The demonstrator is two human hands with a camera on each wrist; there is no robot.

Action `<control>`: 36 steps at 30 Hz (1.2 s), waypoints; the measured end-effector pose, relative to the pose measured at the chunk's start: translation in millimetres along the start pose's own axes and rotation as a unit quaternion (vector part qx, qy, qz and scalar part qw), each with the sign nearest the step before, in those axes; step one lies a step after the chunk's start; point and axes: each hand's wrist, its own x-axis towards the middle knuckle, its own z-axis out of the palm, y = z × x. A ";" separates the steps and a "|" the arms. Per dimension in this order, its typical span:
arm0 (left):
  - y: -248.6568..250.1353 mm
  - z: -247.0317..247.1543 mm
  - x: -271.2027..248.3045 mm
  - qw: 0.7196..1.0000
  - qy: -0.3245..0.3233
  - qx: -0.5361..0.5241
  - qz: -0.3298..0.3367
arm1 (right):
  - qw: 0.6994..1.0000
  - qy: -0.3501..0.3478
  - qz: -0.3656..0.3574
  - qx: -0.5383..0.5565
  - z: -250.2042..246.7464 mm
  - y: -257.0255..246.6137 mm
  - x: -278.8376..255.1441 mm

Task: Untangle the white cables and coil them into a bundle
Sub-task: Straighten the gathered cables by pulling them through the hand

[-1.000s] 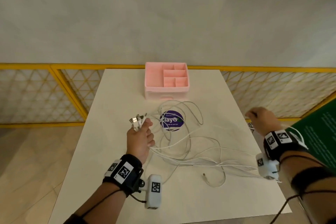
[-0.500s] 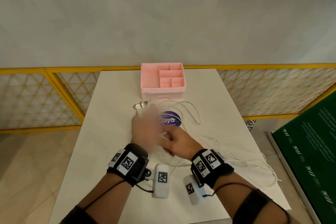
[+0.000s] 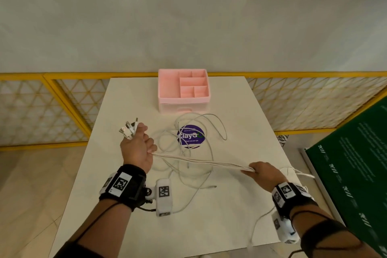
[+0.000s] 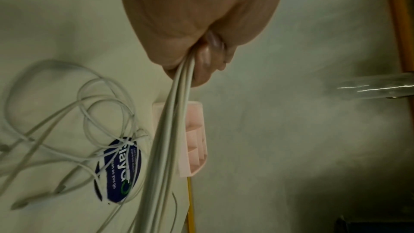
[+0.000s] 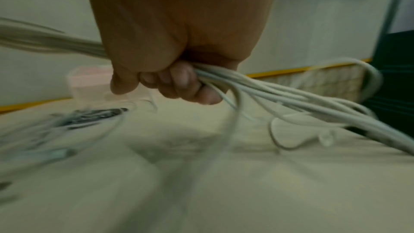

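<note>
White cables (image 3: 201, 161): several strands drawn together into one taut run across the lower middle of the head view, long axis left to right and sloping slightly down toward the right. Connector ends (image 3: 129, 129) fanned out above the left fist, at left of centre. Slack still looped loosely on the white table (image 3: 129, 98) around and over the round purple sticker (image 3: 191, 136), more of it trailing toward the bottom edge of the frame and off the table's right side.

Left hand (image 3: 137, 148) curled tight around the strands just below the connectors. Right hand (image 3: 264, 172) likewise fisted on the same run, further right and lower, with cable spilling out past its fingers (image 5: 186, 81) in the right wrist view.

Judged from the task: run spans both hands, untidy loops nearer the left hand, so probably a matter of feeding the length back toward that fist for a coil.

Pink compartment organiser (image 3: 183, 90) at upper centre, apart from the cables; yellow lattice railing (image 3: 62, 98) behind.
</note>
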 end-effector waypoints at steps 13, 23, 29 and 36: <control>-15.7 -25.0 3.4 0.999 0.021 0.012 -0.048 | 0.976 0.140 0.167 -0.003 -66.0 104.3 -21.0; -27.8 -2.5 -16.3 0.995 -0.059 0.045 -0.074 | 0.904 0.185 0.379 0.068 -16.0 125.5 -5.5; -26.7 -8.8 -19.1 0.994 -0.060 0.059 -0.065 | 0.917 0.034 0.373 0.141 57.9 158.7 1.8; -36.0 -18.0 -16.5 0.991 -0.037 0.041 -0.122 | 0.949 -0.096 0.289 -0.088 17.8 93.9 15.1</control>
